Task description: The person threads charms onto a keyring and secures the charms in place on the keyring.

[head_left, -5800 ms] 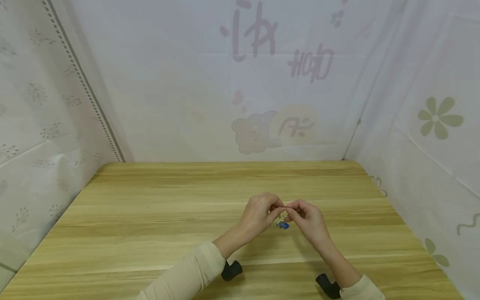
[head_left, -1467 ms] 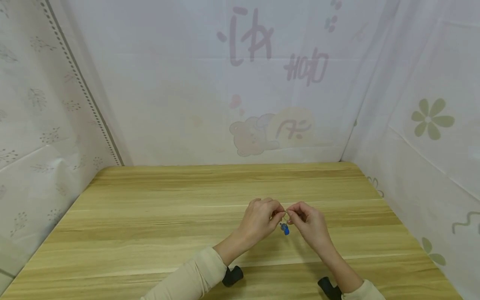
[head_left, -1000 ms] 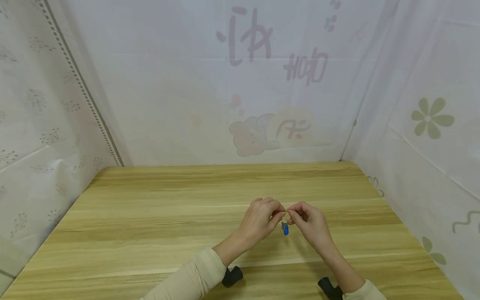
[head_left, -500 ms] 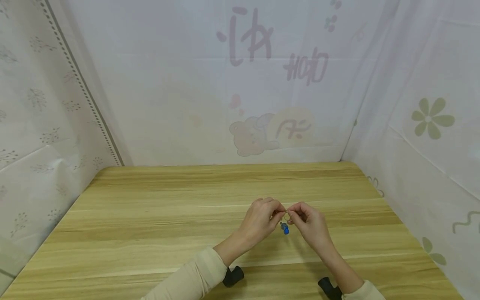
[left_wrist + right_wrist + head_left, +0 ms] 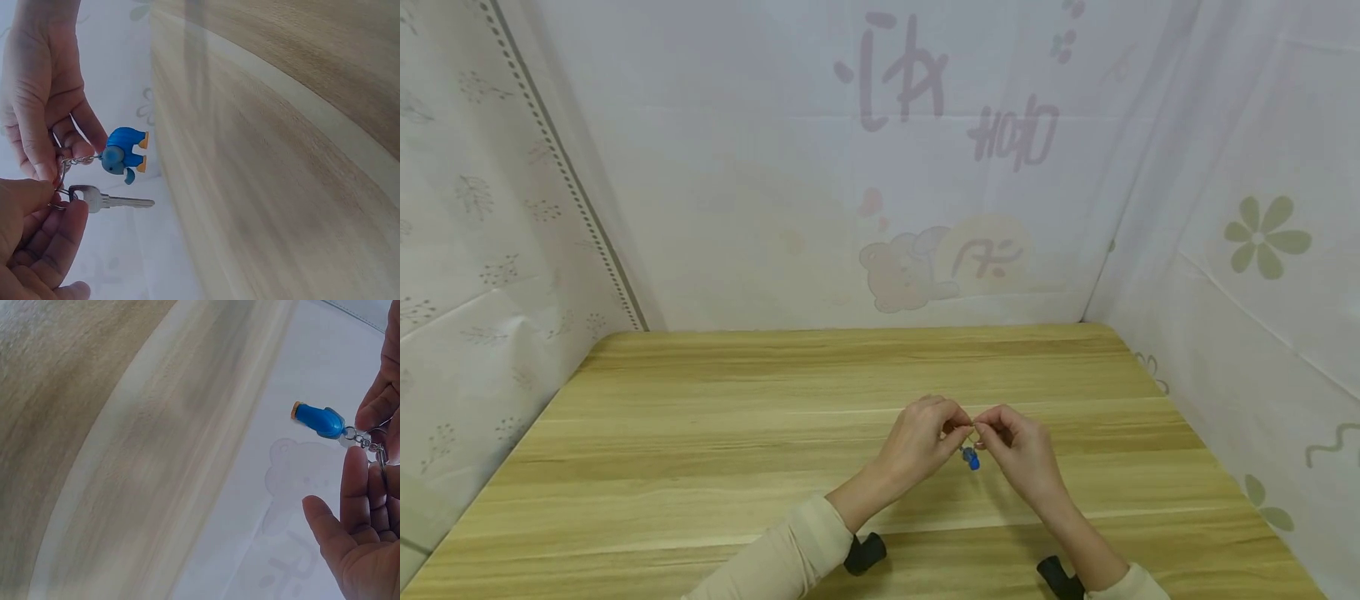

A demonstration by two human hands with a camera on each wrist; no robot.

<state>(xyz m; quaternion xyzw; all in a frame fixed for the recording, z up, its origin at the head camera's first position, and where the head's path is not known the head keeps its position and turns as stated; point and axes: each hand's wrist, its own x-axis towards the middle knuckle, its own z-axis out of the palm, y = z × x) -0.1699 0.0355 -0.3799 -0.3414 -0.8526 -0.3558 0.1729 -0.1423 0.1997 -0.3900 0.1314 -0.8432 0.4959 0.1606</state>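
Note:
A blue elephant keychain [image 5: 972, 460] hangs above the table between both hands. My left hand [image 5: 917, 433] pinches the metal key ring between thumb and fingers. From the other side, my right hand [image 5: 1022, 446] also pinches the ring, the fingertips of both hands nearly meeting. In the left wrist view, a silver key [image 5: 128, 202] with a dark head opening dangles by the left fingers, and the elephant [image 5: 124, 147] hangs from a short chain. The right wrist view shows the elephant [image 5: 319, 420] end-on, with the split ring [image 5: 382, 459] partly covered by fingers.
Below the hands lies a wood-grain table [image 5: 715, 433]. Black curved pieces stick out at the left wrist [image 5: 867, 553] and right wrist [image 5: 1060, 577]. Printed white curtains [image 5: 737, 192] enclose the table at the back and sides.
Since the oldest frame, the elephant has turned and hangs slightly lower in the head view. Over the last second it sways and twists a little; both hands keep their pinch in nearly the same place.

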